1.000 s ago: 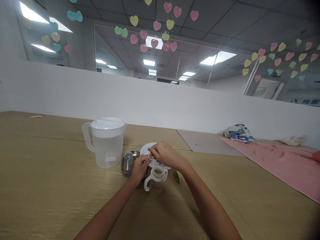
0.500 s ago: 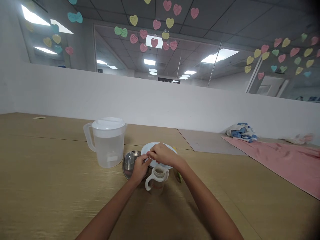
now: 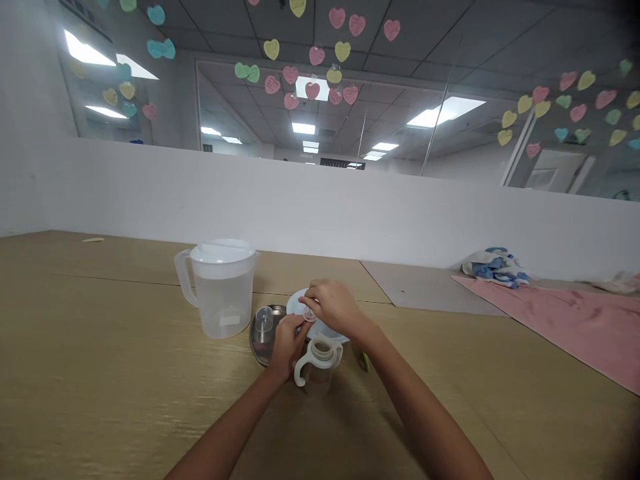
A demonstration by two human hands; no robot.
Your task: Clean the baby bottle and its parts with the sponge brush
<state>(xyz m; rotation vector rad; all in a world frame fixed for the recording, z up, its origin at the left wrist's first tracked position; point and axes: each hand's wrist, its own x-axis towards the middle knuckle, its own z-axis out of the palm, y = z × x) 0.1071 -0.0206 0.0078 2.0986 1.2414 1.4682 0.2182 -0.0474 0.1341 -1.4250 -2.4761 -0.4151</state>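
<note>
A small clear, whitish round piece (image 3: 309, 314), perhaps part of a baby bottle's top, is between my two hands. My left hand (image 3: 289, 339) pinches its lower edge. Over it curls my right hand (image 3: 331, 307), fingers closed at its upper side. Just below stands an uncapped baby bottle (image 3: 320, 373) with two white handles, upright on the table. Behind the hands lies a white plate (image 3: 294, 303), partly covered by them. To the left, a clear domed cap (image 3: 263, 321) sits on a round metal tray (image 3: 261, 355).
A lidded translucent pitcher (image 3: 225, 300) holding clear liquid stands left of the tray. Something green (image 3: 364, 361) shows beside my right forearm. Farther right are a pink cloth (image 3: 560, 320) and a crumpled blue-and-white cloth (image 3: 495, 267). A white wall (image 3: 320, 207) bounds the table's back.
My right hand has shifted slightly and its fingers have lifted, so the round piece shows more. The whole view has moved a little; the bottle, tray and pitcher stay in place.
</note>
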